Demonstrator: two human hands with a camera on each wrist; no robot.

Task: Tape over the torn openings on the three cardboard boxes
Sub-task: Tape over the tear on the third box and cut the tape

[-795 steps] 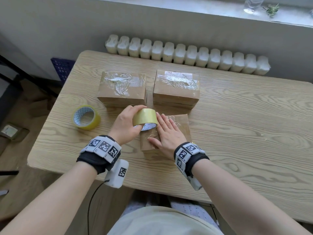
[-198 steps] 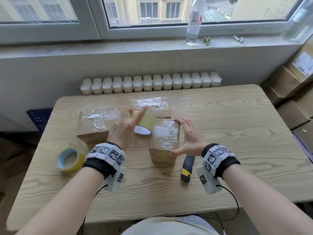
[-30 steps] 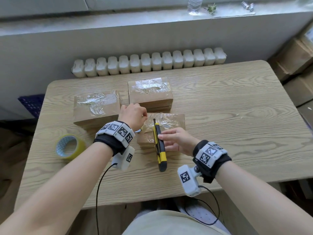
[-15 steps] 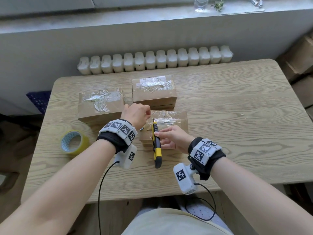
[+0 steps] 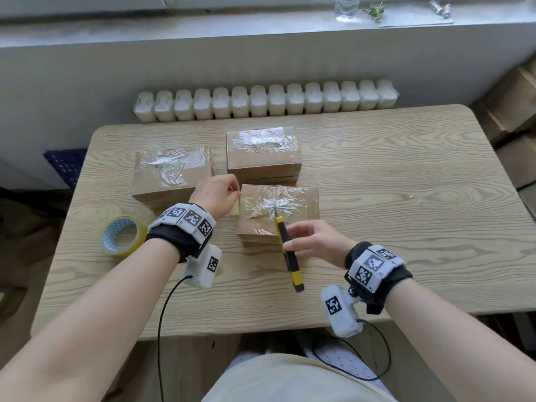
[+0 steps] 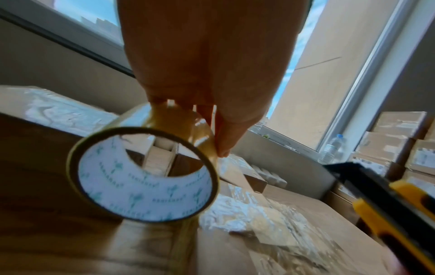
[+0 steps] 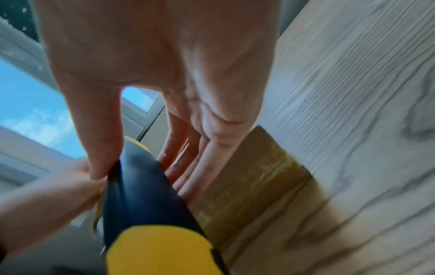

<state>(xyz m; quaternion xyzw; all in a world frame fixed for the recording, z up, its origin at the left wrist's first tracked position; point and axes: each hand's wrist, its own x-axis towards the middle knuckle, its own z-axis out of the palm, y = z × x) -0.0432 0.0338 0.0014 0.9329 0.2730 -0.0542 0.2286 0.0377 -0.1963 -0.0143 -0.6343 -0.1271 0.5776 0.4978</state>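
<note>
**Three taped boxes, two rolls, one knife on a wood-grain tabletop**

Pale wood-grain tabletop (image 5: pixel 377 198) with rounded corners, pushed toward a grey wall under a window ledge. White ribbed radiator (image 5: pixel 265 100) just behind the far edge. On the ledge, a clear bottle (image 5: pixel 345 7) and a small green sprig (image 5: pixel 375 8). Stacked cartons (image 5: pixel 516 105) at the right edge of the room; a dark blue crate (image 5: pixel 65 166) on the floor at left.

Three cardboard boxes, all lying flat, each with crinkled clear tape across the top: left box (image 5: pixel 172 172), far box (image 5: pixel 262 152), near box (image 5: pixel 278 213) closest to the body, just in front of the far one. Far box appears to sit on a second thin layer of cardboard.

Two tape rolls. One spare roll (image 5: pixel 123 236) lying flat at the left, well apart from the boxes. The other, held roll (image 6: pixel 143 174), upright at the left end of the near box, with a strip running down from it along the box's side.

One utility knife (image 5: pixel 287 253), yellow and black, tip over the near box's top.

Left hand (image 5: pixel 216 195) curled over the held roll, fingertips pinching its top. Right hand (image 5: pixel 314 243) gripping the knife between thumb and fingers, mid-handle. Tracking bands with printed markers on both wrists.
</note>
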